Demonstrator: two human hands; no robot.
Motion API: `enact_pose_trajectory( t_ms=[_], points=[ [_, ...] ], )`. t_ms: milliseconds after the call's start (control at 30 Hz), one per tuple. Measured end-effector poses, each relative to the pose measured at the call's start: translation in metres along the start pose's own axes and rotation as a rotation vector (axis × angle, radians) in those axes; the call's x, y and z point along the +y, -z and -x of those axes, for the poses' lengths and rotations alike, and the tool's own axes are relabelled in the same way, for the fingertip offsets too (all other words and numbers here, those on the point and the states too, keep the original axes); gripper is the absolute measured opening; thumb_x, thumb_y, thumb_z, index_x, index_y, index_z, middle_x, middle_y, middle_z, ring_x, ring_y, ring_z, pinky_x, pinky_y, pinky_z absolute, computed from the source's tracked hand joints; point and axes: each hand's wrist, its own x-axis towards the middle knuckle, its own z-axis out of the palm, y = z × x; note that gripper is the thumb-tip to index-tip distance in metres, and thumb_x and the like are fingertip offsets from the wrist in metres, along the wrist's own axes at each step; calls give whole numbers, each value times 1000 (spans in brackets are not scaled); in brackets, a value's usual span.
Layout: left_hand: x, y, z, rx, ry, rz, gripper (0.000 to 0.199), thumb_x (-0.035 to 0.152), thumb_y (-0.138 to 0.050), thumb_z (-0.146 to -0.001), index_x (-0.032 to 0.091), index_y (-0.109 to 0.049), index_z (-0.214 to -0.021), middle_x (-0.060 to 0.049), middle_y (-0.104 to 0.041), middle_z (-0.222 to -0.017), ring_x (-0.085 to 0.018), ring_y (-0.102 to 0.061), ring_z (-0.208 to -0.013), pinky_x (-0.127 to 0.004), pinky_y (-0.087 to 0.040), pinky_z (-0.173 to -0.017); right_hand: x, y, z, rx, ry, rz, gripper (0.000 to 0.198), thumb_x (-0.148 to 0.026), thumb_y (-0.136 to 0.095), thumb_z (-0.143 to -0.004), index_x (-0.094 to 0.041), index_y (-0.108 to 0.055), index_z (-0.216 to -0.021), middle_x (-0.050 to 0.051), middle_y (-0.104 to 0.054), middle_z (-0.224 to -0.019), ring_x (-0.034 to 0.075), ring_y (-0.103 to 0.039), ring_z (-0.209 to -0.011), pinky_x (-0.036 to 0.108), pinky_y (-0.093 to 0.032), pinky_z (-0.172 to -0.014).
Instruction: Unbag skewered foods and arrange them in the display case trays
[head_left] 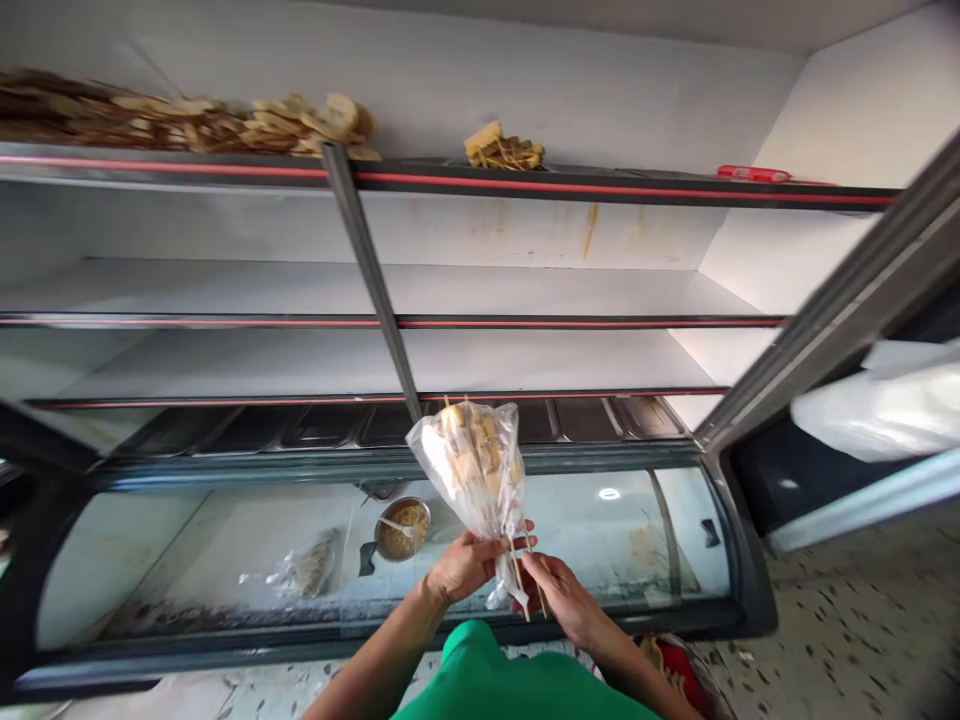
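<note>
A clear plastic bag (427,450) of skewered food (472,450) is held upright in front of me, over the curved glass of a display case. My left hand (466,565) is closed round the gathered neck of the bag, and the food pieces bulge above it. Wooden stick ends (519,580) poke out below the neck, beside the bag's crumpled tail. My right hand (561,590) has its fingers closed at these stick ends, just right of the bag. Some fingertips of both hands are hidden behind the bag and sticks.
Behind the glass (540,560) are a pan (405,528) with crumbly food and a spoon, and a plastic-wrapped bundle (315,565). Metal trays (322,425) line the ledge. More skewers (504,150) and stacked slices (300,120) lie on the top shelf. White plastic bags (885,400) hang right.
</note>
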Motion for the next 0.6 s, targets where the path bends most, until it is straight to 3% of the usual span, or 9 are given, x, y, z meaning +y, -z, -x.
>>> enact_pose_trajectory(
  t_ms=[167,367,600],
  points=[
    [-10,-2,15,29,-78,52,38,14,-72,-67,10,-67,-105,-18,-63,-113,-35,-57,-109,-50,-44,-92,20,1,3,-76,-53,109,48,-62,-58,-74,-15,-58,-87,3,-62,-71,16,-60,-63,26,-45,-61],
    [-25,0,27,15,-186,96,39,17,-76,-64,14,-67,-102,-15,-63,-109,-33,-61,-102,-55,-40,-95,30,4,-8,-122,-132,289,58,-73,-59,-63,-16,-62,-75,7,-64,-64,21,-61,-60,30,-47,-60],
    [-37,2,30,-35,-259,78,38,20,-76,-66,12,-67,-101,-19,-62,-114,-37,-58,-108,-57,-37,-96,32,0,-8,-140,-147,258,62,-76,-61,-55,-17,-61,-72,5,-64,-62,18,-58,-53,29,-46,-53]
  ],
)
